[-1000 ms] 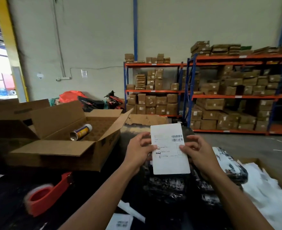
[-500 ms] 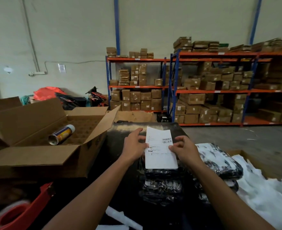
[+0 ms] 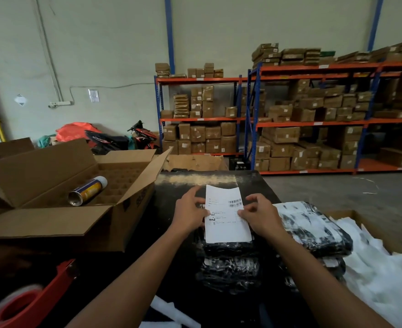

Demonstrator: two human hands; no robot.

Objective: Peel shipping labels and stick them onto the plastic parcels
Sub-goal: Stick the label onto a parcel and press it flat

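Holding the label [image 3: 227,215] by both side edges, left hand [image 3: 190,215] and right hand [image 3: 261,216] pinch it above the parcel [image 3: 228,250]; thin, floppy paper – better to grip near the corners; the plastic looks slippery.

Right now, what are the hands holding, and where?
Both hold the shipping label: left hand fingers at its left edge, right hand fingers at its right edge.

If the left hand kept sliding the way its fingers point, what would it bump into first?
Probably nothing new: the left hand points up and right, already touching the white label it holds. Past the label lies bare black table, though depth is hard to judge.
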